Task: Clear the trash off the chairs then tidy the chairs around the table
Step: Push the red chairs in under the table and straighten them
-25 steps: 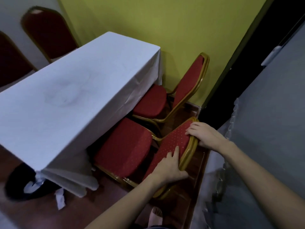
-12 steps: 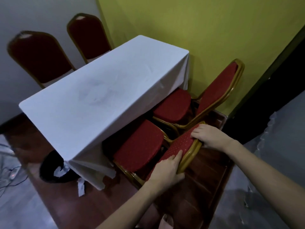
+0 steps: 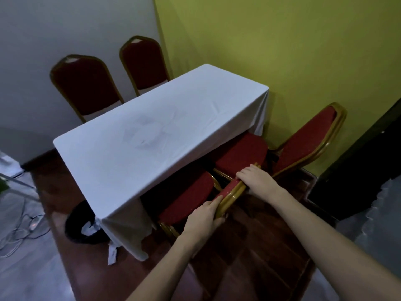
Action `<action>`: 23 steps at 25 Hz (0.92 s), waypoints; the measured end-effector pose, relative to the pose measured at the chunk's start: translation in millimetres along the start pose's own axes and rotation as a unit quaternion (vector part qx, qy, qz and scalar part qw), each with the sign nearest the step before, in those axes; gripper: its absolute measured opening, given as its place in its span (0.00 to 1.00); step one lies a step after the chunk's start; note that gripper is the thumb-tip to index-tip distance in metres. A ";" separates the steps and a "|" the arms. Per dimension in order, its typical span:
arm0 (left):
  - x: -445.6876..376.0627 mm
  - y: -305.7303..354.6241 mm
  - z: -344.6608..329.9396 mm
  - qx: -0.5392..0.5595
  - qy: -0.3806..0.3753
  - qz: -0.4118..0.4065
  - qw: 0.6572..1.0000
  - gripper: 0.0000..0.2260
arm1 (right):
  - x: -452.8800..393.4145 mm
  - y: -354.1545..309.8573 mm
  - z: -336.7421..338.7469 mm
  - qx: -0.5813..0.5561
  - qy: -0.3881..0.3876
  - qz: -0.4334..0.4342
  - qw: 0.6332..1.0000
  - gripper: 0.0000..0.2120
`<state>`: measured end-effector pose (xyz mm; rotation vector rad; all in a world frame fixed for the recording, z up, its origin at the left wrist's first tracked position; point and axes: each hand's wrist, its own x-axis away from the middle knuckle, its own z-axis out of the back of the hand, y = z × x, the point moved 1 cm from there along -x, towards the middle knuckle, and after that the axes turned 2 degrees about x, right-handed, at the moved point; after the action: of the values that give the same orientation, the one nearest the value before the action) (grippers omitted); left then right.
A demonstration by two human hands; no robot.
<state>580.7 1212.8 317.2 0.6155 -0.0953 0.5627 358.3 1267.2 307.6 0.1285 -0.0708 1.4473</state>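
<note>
A long table (image 3: 152, 135) under a white cloth fills the middle. My left hand (image 3: 202, 220) and my right hand (image 3: 257, 181) both grip the gold-framed top of the backrest of the near red chair (image 3: 186, 200), whose seat sits partly under the table's near side. A second red chair (image 3: 303, 144) stands to its right by the green wall, seat tucked under the cloth. Two more red chairs stand on the far side, one at the left (image 3: 84, 85) and one further back (image 3: 144, 61).
A black bin (image 3: 76, 227) with white paper in it sits on the floor at the table's near left corner. A scrap of white paper (image 3: 112, 256) lies beside it. Cables (image 3: 19, 233) trail over the floor at left. A dark doorway (image 3: 368, 170) stands at right.
The near chair has gone further in under the table, with both hands still on its backrest. My view has lifted and drawn back, showing the two far chairs and more floor.
</note>
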 end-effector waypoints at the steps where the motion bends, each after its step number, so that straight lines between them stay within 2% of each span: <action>1: 0.2 -0.8 1.3 0.004 -0.003 0.002 1.000 0.30 | 0.9 -1.1 -2.1 -0.026 0.017 0.003 1.000 0.19; 5: -4.5 3.7 2.1 -0.007 -0.005 0.012 1.000 0.28 | 11.3 6.9 -10.2 -0.120 0.054 0.015 0.991 0.24; 7: -14.6 11.4 3.1 -0.012 0.008 0.012 1.000 0.26 | 22.9 15.7 -13.3 -0.150 0.082 0.012 0.985 0.30; 9: -31.7 23.4 5.3 -0.012 0.031 -0.007 0.999 0.22 | 38.0 27.5 -12.5 -0.170 0.102 -0.005 0.980 0.31; 13: -96.6 75.2 12.3 0.009 0.091 -0.093 0.991 0.18 | 69.1 86.6 -3.3 -0.156 0.091 -0.077 0.981 0.26; 16: -154.5 119.5 14.2 0.019 0.107 -0.141 0.984 0.17 | 79.5 143.3 4.9 -0.121 0.097 -0.116 0.981 0.23; 20: -243.6 168.2 17.1 0.014 0.074 -0.165 0.983 0.17 | 74.5 229.8 23.9 -0.115 0.123 -0.171 0.971 0.17; 23: -307.4 198.2 18.0 0.016 0.031 -0.169 0.985 0.17 | 70.3 288.0 43.0 -0.173 0.137 -0.230 0.948 0.15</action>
<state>217.5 1190.9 359.0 0.6296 0.0760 0.2546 82.5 1364.8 372.0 -0.3272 -0.0602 0.9549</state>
